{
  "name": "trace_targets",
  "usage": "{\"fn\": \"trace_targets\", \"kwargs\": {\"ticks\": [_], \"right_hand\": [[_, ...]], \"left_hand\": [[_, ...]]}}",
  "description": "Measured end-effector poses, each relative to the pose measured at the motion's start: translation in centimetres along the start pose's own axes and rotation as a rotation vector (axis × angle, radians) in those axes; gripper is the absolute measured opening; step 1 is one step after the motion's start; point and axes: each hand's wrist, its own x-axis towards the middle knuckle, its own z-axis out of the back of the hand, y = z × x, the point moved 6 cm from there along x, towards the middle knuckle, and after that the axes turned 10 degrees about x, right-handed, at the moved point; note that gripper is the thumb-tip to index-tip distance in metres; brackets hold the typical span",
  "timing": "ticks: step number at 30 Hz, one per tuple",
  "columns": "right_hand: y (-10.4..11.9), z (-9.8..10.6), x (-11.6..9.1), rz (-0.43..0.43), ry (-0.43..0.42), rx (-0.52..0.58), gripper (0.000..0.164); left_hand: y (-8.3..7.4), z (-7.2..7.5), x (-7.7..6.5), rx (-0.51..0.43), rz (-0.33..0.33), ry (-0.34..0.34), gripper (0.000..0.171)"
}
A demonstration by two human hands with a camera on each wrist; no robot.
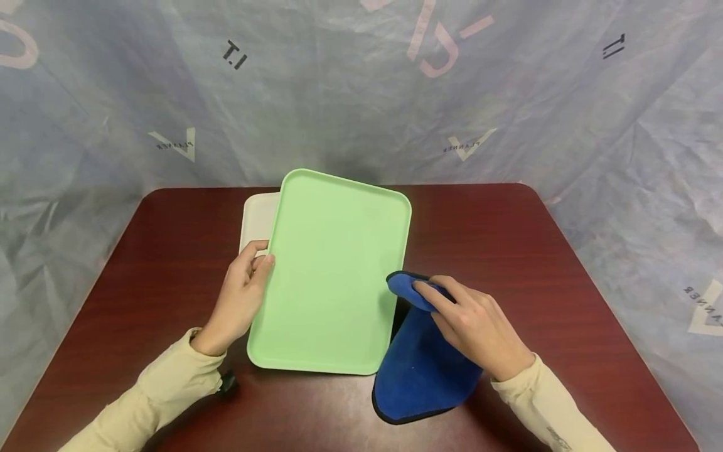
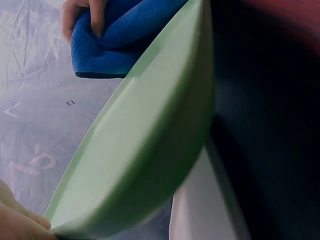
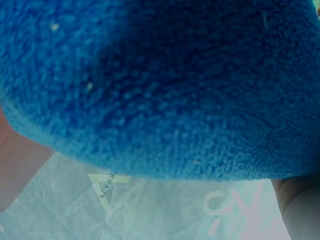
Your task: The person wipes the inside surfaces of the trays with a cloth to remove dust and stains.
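My left hand [image 1: 244, 290] grips the left edge of a light green tray [image 1: 333, 276], thumb over the rim. The tray is tilted, its inner face turned up, as the left wrist view shows it slanting above the table. My right hand [image 1: 471, 320] pinches a bunched part of a blue cloth [image 1: 426, 370] with dark edging by the tray's right edge; the rest of the cloth hangs down toward the table. In the right wrist view the blue cloth [image 3: 175, 100] fills most of the picture. The cloth [image 2: 125, 30] overlaps the tray's far side in the left wrist view.
A white tray [image 1: 258, 220] lies on the dark red table [image 1: 474, 232] behind the green one, mostly hidden by it. A small black object [image 1: 228, 383] shows beside the left sleeve. A grey printed sheet [image 1: 316, 94] hangs behind the table.
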Motion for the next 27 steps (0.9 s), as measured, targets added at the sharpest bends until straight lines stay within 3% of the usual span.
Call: {"fn": "trace_targets", "kwargs": {"ticks": [18, 27], "right_hand": [[-0.48, -0.6, 0.05, -0.031, 0.011, 0.005, 0.055], [-0.3, -0.77, 0.61, -0.005, -0.01, 0.014, 0.055]], "left_hand": [[0.37, -0.39, -0.29, -0.025, 0.024, -0.014, 0.031], [0.28, -0.46, -0.83, -0.02, 0.022, 0.004, 0.033]]}}
